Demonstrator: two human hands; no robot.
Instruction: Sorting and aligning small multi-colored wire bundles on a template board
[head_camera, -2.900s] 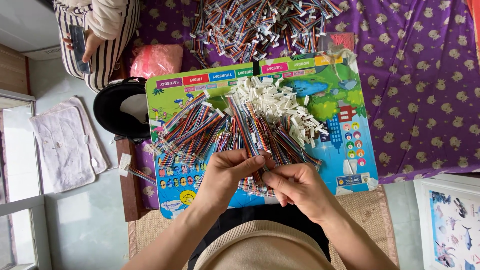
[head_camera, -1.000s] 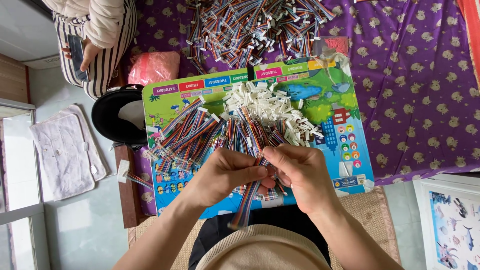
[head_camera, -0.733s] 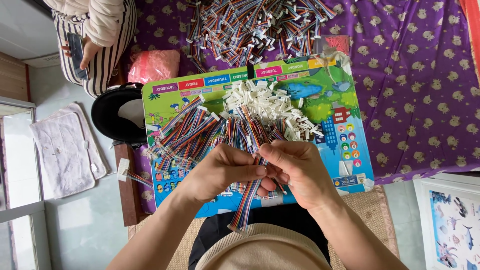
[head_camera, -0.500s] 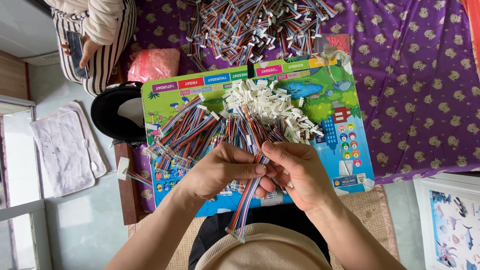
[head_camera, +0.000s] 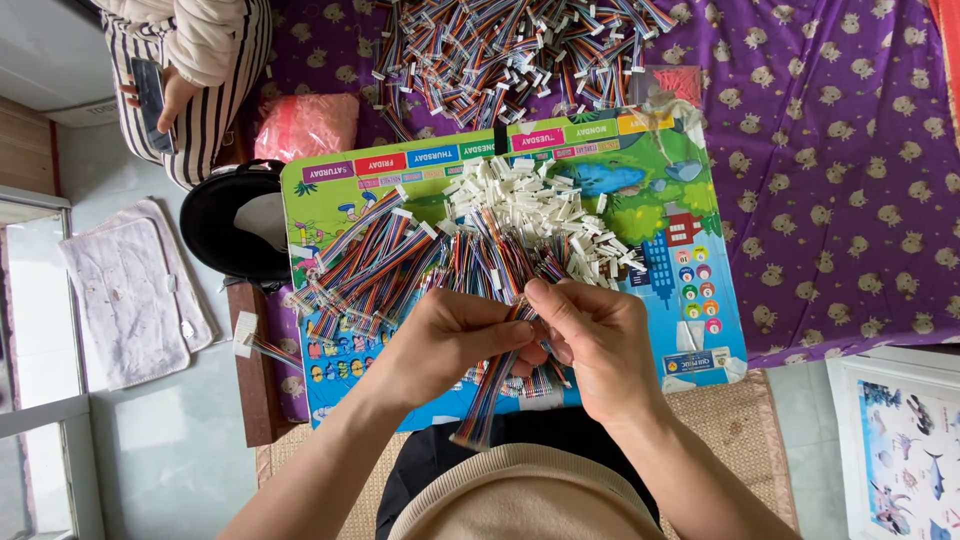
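Observation:
My left hand (head_camera: 455, 335) and my right hand (head_camera: 590, 335) meet over a colourful picture board (head_camera: 680, 250) and together pinch one flat rainbow ribbon cable (head_camera: 480, 415), whose loose end hangs down toward my lap. Just beyond my fingers lies a fan of the same cables with white plastic connectors (head_camera: 530, 215) bunched at the far ends. A second bundle of ribbon cables (head_camera: 365, 265) lies on the board's left part.
A big loose heap of ribbon cables (head_camera: 500, 50) covers the purple patterned cloth (head_camera: 850, 150) beyond the board. A pink bag (head_camera: 305, 125) and a black round object (head_camera: 235, 225) sit at left. Another person in striped clothes (head_camera: 190, 70) holds a phone at top left.
Both hands have stayed over the board. The held cable now hangs lower from my fingers than three seconds ago, and the view has shifted slightly.

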